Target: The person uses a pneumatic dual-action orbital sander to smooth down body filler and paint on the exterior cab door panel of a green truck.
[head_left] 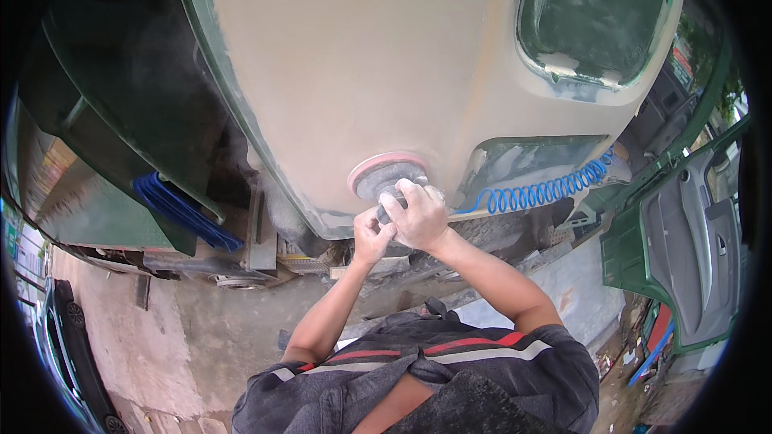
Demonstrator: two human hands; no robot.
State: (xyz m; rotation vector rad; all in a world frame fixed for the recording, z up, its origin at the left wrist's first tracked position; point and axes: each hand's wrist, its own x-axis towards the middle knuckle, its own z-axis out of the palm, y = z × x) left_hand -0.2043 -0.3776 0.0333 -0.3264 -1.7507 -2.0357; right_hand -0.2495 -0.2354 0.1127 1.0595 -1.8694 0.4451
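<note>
Gripping the round pink-padded grey sander [388,177] with my right hand [418,213], left hand [371,235] pinching just below, its disc flat against the beige filler-coated vehicle panel [346,64].

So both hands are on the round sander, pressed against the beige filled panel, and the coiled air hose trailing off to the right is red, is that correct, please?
Not quite: the coiled air hose is blue, not red, as the head view shows. Otherwise yes: left hand and right hand hold the round sander against the beige panel.
</note>
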